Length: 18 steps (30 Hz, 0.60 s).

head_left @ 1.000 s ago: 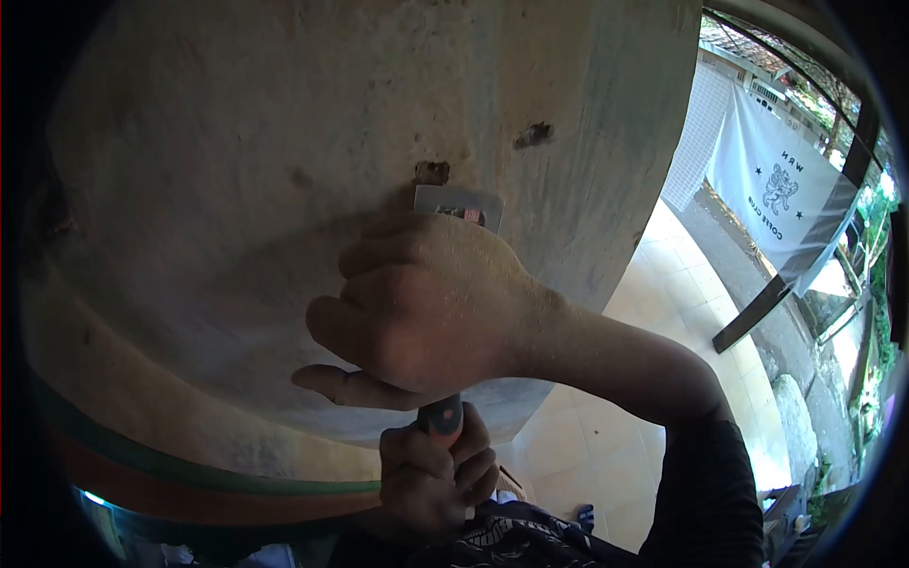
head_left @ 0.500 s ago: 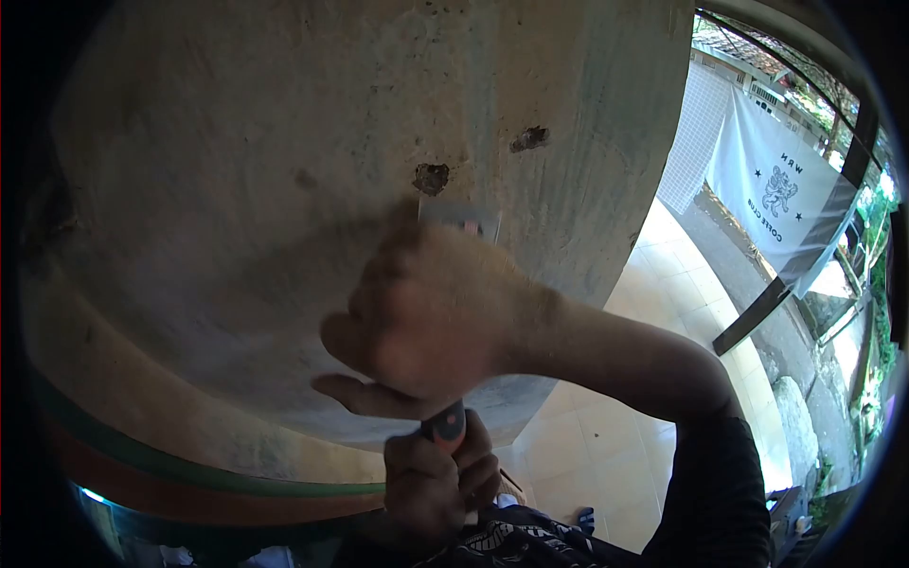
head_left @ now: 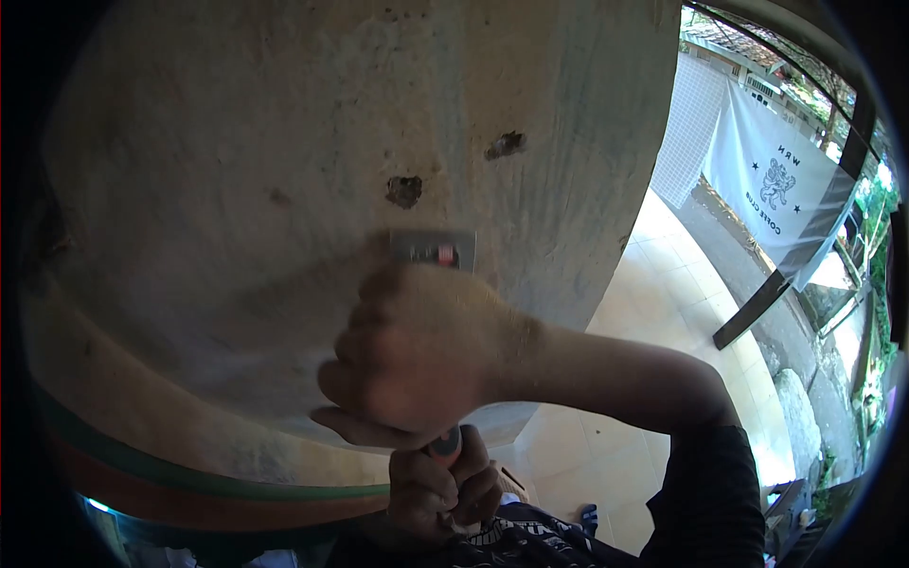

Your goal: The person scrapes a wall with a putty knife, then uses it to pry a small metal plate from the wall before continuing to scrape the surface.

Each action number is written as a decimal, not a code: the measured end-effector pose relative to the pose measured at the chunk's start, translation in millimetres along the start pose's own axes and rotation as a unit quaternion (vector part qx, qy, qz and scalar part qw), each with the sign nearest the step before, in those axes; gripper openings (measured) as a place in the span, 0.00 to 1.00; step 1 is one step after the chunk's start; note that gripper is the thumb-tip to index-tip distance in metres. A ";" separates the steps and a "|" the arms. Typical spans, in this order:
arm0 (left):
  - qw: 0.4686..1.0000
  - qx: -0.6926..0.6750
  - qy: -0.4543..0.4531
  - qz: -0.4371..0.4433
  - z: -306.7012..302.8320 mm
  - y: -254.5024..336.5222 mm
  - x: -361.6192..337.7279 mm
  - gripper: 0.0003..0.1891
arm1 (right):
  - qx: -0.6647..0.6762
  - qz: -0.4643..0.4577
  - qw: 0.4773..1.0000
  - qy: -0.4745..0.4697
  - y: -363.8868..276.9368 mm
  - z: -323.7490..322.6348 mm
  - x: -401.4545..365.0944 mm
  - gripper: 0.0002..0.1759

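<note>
My right hand (head_left: 417,350) is wrapped round a scraper whose flat metal blade (head_left: 459,241) shows just above the knuckles, close to the stained wall (head_left: 284,123). Below it, my left hand (head_left: 440,488) is closed round the lower end of the orange and black handle (head_left: 445,445). Above the blade, the wall has a dark chipped hole (head_left: 404,191), and a second hole (head_left: 506,145) lies up and to the right of it.
A green and brown band (head_left: 227,492) curves along the lower left. At the right are a tiled floor (head_left: 606,445), a slanted wooden post (head_left: 753,312), a white printed banner (head_left: 772,180) and plants (head_left: 876,350).
My right hand and the blade have moved slightly down and left, farther from the holes. My left hand is a little lower too. The view has shifted slightly.
</note>
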<state>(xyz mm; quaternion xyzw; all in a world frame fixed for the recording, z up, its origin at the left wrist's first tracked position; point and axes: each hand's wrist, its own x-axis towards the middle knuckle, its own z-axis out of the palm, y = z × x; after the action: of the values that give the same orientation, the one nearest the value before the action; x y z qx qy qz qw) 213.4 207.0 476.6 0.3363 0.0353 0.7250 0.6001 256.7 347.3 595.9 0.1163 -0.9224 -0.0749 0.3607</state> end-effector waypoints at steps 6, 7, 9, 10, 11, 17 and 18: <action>0.998 -0.007 0.042 -0.034 3.3 20.5 24.7 0.07 | -0.011 0.012 1.000 0.011 10.7 -10.9 13.0 0.21; 0.999 0.010 -0.035 -0.028 -2.0 19.5 24.7 0.06 | 0.009 0.024 1.000 -0.002 8.4 -12.2 11.8 0.21; 0.999 0.020 -0.027 -0.017 -5.0 9.1 6.5 0.06 | 0.023 0.032 0.999 -0.014 3.1 -6.7 7.0 0.22; 0.999 0.030 -0.014 -0.009 -6.5 5.9 0.5 0.05 | 0.038 -0.002 0.999 0.030 2.6 6.6 -1.9 0.21; 0.998 0.056 -0.009 -0.017 -8.4 7.6 0.3 0.05 | 0.054 -0.035 0.995 0.074 2.5 14.2 -6.5 0.22; 0.997 0.065 0.000 -0.039 -1.0 24.0 16.5 0.06 | 0.014 0.009 0.999 0.030 8.4 -12.5 12.8 0.22; 0.996 0.076 -0.008 -0.037 -1.3 21.8 17.9 0.07 | 0.012 0.007 0.999 0.032 6.1 -8.3 10.4 0.22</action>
<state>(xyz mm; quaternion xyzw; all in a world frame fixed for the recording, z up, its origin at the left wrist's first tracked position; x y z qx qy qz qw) 193.3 217.4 493.5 0.3853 0.0974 0.6949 0.5993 254.0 349.9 610.0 0.1164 -0.9122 -0.0578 0.3887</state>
